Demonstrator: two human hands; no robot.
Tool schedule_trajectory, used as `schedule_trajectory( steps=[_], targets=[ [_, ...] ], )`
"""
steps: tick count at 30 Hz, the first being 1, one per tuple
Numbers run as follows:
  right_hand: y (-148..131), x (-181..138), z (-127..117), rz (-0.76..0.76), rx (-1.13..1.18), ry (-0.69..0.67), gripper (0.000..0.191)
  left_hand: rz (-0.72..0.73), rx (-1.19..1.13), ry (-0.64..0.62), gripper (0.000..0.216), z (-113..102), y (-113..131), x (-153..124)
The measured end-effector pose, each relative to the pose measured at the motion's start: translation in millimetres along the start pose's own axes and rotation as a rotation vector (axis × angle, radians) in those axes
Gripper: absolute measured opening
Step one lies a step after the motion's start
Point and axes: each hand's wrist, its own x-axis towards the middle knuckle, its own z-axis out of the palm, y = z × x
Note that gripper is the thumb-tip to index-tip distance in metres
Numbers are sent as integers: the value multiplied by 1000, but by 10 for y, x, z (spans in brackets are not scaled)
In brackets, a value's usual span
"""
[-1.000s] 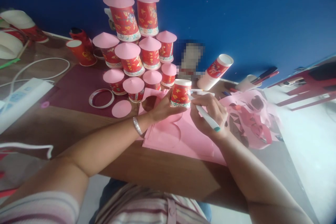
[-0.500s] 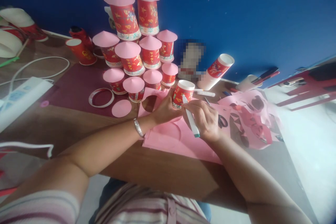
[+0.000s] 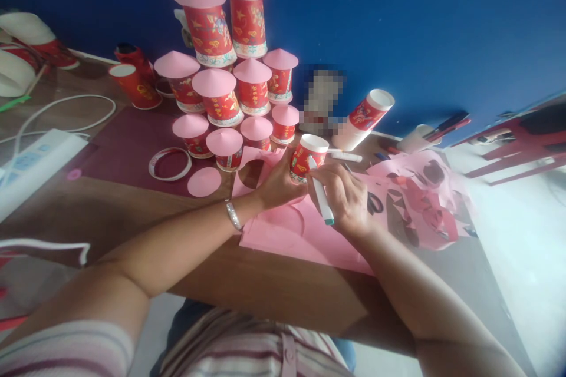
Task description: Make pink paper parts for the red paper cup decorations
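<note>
My left hand (image 3: pixel 279 184) is closed around the lower side of a red paper cup (image 3: pixel 304 159) with yellow and green patterns, its white mouth facing up. In my right hand (image 3: pixel 347 197) is a white marker pen (image 3: pixel 322 197) with a teal end, gripped like a writing tool. The pen's upper end meets the cup's side; whether it touches I cannot tell. Pink paper sheets (image 3: pixel 305 241) lie beneath both hands. Left of them stand several red cups with pink paper cone tops, one being the nearest cone-topped cup (image 3: pixel 225 147).
A pink paper disc (image 3: pixel 204 181) and a white ring (image 3: pixel 170 165) lie at the left. Stacked cups (image 3: pixel 370 112) lean near the blue wall. Scissors (image 3: pixel 375 202) and pink scraps (image 3: pixel 424 206) are at the right. A power strip (image 3: pixel 39 168) sits far left.
The pen has tilted slightly, its upper end shifting a little up and right on the cup and its teal end a little up and left. My left hand still holds the cup.
</note>
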Motion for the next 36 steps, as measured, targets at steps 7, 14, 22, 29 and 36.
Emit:
schedule_trajectory(
  steps=[7, 14, 22, 29, 36],
  targets=[
    [-31, -19, -11, 42, 48, -49, 27, 12, -23, 11, 77, 22, -56, 0],
    [-61, -59, 28, 44, 52, -40, 20, -18, -155, 23, 88, 44, -113, 5],
    [-68, -53, 49, 17, 67, -31, 13, -45, -192, 8, 83, 2, -82, 16],
    [-38, -63, 61, 25, 92, -24, 19, -22, -192, -11, 80, -27, -67, 32],
    [-17, -65, 34, 49, 89, -27, 20, -41, -254, -21, 76, -45, 72, 51]
  ],
)
